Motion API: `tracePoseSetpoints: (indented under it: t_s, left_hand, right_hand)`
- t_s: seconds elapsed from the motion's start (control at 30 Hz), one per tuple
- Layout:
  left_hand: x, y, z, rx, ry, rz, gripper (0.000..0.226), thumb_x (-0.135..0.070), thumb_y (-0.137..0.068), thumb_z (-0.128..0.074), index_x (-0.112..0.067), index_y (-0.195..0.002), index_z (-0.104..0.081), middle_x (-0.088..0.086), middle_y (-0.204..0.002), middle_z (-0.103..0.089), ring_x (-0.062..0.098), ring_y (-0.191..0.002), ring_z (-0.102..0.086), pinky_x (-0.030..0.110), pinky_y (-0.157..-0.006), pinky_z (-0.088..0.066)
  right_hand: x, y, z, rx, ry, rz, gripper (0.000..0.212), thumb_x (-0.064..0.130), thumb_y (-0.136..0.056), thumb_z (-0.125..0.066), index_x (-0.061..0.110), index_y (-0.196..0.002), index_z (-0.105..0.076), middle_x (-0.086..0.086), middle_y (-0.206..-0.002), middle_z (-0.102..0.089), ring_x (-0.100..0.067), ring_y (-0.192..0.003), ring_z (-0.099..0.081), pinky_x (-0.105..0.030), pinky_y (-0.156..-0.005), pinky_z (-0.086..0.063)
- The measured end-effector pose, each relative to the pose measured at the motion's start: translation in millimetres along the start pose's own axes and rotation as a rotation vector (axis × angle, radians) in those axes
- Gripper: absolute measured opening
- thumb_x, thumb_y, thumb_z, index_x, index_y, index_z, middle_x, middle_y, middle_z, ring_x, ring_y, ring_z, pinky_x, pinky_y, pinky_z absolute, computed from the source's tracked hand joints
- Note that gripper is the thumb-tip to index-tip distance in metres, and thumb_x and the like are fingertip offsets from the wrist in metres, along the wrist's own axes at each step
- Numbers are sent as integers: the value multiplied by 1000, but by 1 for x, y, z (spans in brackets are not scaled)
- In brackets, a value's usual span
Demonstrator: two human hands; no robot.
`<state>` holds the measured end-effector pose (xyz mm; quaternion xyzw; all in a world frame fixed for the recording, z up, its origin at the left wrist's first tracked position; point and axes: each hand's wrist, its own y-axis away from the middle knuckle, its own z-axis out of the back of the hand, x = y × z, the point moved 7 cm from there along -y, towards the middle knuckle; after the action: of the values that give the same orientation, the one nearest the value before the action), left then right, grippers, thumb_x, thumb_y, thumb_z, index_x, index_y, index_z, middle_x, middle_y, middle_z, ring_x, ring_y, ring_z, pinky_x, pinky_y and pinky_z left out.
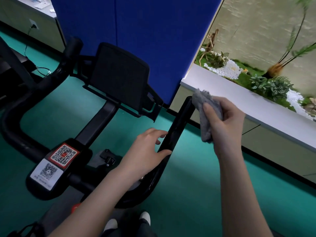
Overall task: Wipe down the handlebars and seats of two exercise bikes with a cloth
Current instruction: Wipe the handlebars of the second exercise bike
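Head view: the right hand (224, 120) grips a bunched grey cloth (206, 113), pressed at the far tip of the bike's right handlebar arm (177, 127). The left hand (147, 151) rests partly curled on that arm, nearer the person. Judging by this, handlebar wiping is under way; the left bar (34, 93), the unseen seat and a second bike likely remain.

Dim foreground is seen; strong light is thrown from the far right planter (256, 93). Edges are bent, foliage is blurred.
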<state>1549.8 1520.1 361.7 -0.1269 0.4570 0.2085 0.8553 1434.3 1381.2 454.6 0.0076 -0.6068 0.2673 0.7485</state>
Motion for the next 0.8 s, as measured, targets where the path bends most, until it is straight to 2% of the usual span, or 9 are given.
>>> tracePoseSetpoints:
  t_s: [0.07, 0.13, 0.23, 0.37, 0.47, 0.6, 0.73, 0.8]
  left_hand:
    - [0, -2, 0, 13, -10, -10, 52, -33, -78, -72, -26, -127, -53, -12, -115, -54, 0, -93, -53, 19, -81, -47]
    - [-1, -3, 0, 26, -17, -23, 53, -33, -79, -72, -26, -127, -53, -11, -117, -54, 3, -93, -53, 25, -84, -50]
    - [3, -3, 3, 41, 2, -35, 52, -33, -79, -72, -26, -127, -53, -12, -117, -54, 3, -94, -54, 30, -85, -51]
    - [10, -5, 9, 30, 40, -39, 51, -32, -79, -72, -24, -126, -54, -9, -117, -55, 7, -94, -56, 32, -84, -50]
    - [13, -7, 11, 36, 67, -41, 50, -33, -78, -72, -23, -124, -55, -7, -116, -56, 9, -94, -57, 34, -84, -50]
    - [17, -6, 10, 56, 87, -35, 49, -34, -77, -73, -23, -123, -56, -7, -115, -57, 9, -93, -57, 36, -82, -51]
    - [20, -4, 11, 65, 101, -29, 49, -34, -76, -73, -24, -121, -57, -7, -114, -58, 9, -92, -58, 34, -81, -51]
    - [22, -2, 13, 63, 106, -20, 48, -34, -76, -73, -24, -121, -57, -8, -113, -59, 8, -91, -57, 33, -81, -51]
  right_hand:
    - [16, -13, -15, 62, 124, 69, 10, 13, -84, -64, 20, -91, -68, 10, -77, -65, 1, -68, -57, -15, -65, -45]
    - [29, -23, -31, 103, 286, 132, 15, 11, -84, -64, 22, -93, -68, 13, -81, -65, 1, -73, -58, -14, -70, -44]
    - [37, -31, -54, 187, 578, 205, 16, 13, -83, -63, 17, -98, -70, 5, -86, -65, -10, -81, -57, -21, -73, -41]
    - [39, -35, -77, 354, 880, 301, 11, 10, -83, -61, 8, -89, -69, -1, -72, -59, -18, -68, -48, -22, -63, -27]
    - [38, -32, -89, 442, 1071, 336, 12, 7, -83, -60, 7, -91, -68, -3, -69, -53, -27, -73, -52, -25, -63, -28]
    - [35, -20, -97, 489, 1186, 358, 16, 2, -82, -59, 6, -95, -69, -13, -83, -64, -30, -84, -54, -23, -61, -23]
    - [26, -5, -102, 576, 1197, 325, 15, 6, -86, -57, 7, -98, -66, -14, -89, -63, -33, -87, -53, -34, -64, -38]
    - [22, 5, -105, 615, 1198, 320, 14, 6, -88, -55, 4, -97, -65, -11, -87, -62, -29, -84, -49, -34, -66, -37]
